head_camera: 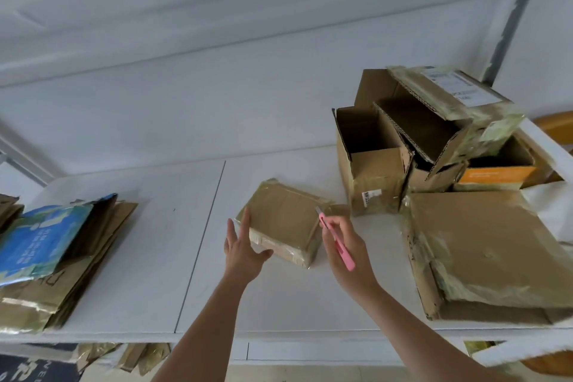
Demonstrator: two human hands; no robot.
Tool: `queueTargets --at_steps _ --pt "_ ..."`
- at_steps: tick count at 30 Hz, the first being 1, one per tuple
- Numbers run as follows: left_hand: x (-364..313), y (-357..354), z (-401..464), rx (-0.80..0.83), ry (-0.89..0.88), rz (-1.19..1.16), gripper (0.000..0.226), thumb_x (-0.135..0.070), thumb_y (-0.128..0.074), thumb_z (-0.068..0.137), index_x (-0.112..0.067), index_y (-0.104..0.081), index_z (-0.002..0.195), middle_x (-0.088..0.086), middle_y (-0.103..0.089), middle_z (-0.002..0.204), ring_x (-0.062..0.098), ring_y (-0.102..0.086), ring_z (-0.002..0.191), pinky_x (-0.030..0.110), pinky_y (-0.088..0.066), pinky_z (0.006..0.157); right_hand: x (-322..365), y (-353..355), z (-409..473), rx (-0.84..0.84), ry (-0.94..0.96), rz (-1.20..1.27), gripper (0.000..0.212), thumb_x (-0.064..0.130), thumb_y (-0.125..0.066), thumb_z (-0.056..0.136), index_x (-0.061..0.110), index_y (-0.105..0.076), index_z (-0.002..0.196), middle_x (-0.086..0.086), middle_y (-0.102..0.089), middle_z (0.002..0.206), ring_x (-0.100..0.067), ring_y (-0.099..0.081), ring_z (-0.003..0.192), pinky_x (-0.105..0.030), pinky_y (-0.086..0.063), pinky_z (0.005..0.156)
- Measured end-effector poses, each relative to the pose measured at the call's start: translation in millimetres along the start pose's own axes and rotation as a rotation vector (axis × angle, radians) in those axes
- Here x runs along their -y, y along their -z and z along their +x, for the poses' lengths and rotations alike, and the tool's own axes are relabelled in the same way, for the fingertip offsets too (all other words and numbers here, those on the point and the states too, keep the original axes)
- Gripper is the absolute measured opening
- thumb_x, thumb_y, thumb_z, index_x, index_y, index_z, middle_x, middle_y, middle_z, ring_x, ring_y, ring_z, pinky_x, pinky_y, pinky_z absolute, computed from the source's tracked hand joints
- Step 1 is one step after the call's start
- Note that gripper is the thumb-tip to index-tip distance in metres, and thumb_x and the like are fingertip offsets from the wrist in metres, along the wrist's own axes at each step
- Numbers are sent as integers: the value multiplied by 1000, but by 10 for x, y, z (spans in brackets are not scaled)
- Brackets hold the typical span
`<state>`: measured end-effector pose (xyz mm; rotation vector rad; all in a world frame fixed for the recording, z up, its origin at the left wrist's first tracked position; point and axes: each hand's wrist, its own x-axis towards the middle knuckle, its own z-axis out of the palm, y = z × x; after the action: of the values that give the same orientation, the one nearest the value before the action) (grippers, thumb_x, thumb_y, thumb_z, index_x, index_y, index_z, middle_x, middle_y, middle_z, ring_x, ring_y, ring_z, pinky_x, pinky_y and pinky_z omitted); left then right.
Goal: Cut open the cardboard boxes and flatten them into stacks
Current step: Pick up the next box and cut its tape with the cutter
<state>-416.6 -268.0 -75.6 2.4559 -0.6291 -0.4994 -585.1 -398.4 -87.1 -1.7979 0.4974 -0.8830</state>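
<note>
From the head view, you stand at a white worktop point(148, 257) with a small, flat cardboard box point(283, 220) lying near its middle, still closed and wrapped in clear tape. Your left hand point(245, 246) rests against the box's near left corner: the fingers are straight and spread along the left edge and top, the thumb reaches toward the taped front side, and nothing is gripped. Your right hand point(344, 242) is curled around a pink utility knife point(336, 239), held like a pen. The knife's tip points up and away from you and sits at the right edge of the box, touching or just beside it; you cannot tell which.

To your right, at the worktop's far corner, stands a cluster of open boxes point(403, 146), tilted against one another with their flaps up; one at the back carries a white shipping label point(455, 87), and an orange box point(496, 175) is tucked in on the right. In front of that cluster lies a larger taped box point(483, 245), closed, close to the worktop's near edge.

To your left, a stack of flattened cardboard point(77, 257) lies on the worktop, with a blue printed piece point(37, 239) on top. More cardboard scraps point(136, 357) show below the worktop's front edge.
</note>
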Motion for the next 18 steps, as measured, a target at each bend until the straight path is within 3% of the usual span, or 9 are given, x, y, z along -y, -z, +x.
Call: queueTargets --at_steps 4,7,9,12,15,18 --pt "-23 10 71 -53 -44 -162 83 -18 -78 82 -30 -27 147 8 -36 140 31 -41 131 46 -34 111 6 -67 20 -21 -16 35 12 19 -47 102 14 -56 106 8 -49 65 -3 -46 55 -12 -35 56" --pt "-87 28 -19 -57 -58 -185 69 -34 -79 80 -32 -38 135 2 -35 119 29 -51 111 44 -39 105 88 -44 26 -61 -1 94 11 17 -46 101 13 -55 106 -2 -54 66 -8 -49 53 -17 -38 53" --pt "-193 106 -114 -97 -63 -209 63 -42 -79 78 -33 -43 129 0 -33 113 24 -57 98 33 -45 89 172 11 53 -79 21 118 13 17 -46 101 12 -56 109 -5 -56 65 -14 -51 50 -21 -40 48" --pt "-374 286 -260 -247 -6 -25 54 -68 -66 76 -38 -49 118 -3 -37 106 20 -60 82 31 -47 70 261 121 172 -161 63 70 14 18 -48 102 10 -57 110 0 -55 62 -6 -45 46 -16 -35 44" --pt "-485 366 -396 -238 104 166 54 -77 -47 81 -31 -50 110 0 -37 106 23 -59 81 39 -53 75 267 126 281 -159 60 30 8 14 -52 100 9 -57 103 -3 -55 61 -7 -41 44 -17 -32 42" --pt "-400 219 -437 -198 81 391 53 -63 -39 94 -28 -45 134 7 -32 130 29 -48 116 43 -39 101 154 24 218 -29 12 -8 6 12 -52 100 9 -57 101 -4 -57 65 -7 -46 48 -17 -34 45"
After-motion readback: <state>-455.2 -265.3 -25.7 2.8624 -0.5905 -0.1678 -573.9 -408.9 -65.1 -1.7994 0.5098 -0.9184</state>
